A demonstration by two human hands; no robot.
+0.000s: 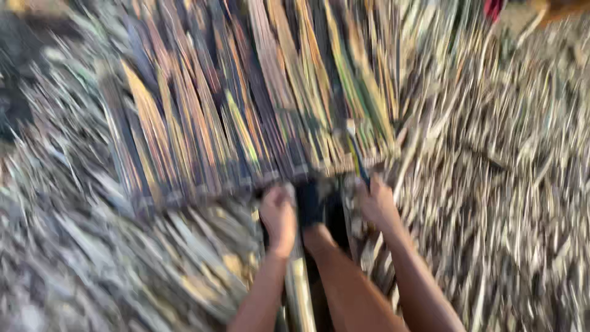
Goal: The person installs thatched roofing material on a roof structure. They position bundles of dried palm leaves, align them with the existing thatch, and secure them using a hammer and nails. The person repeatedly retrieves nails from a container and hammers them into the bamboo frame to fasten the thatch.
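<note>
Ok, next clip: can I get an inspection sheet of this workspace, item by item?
Surface: a bed of dry, pale palm leaves covers the ground; the picture is motion-blurred.
Job's things: a panel of long leaf strips, green, yellow and dark, lies side by side in a row, its near edge by the hands.
Clutter: loose dry leaves all round; a pale pole runs between the forearms.
Grippers: the left hand and the right hand are both at the panel's near edge; the grip is too blurred to tell. A leg and foot show between them.
Cables: nothing seen.
Surroundings: something red at the top right, too blurred to identify.
</note>
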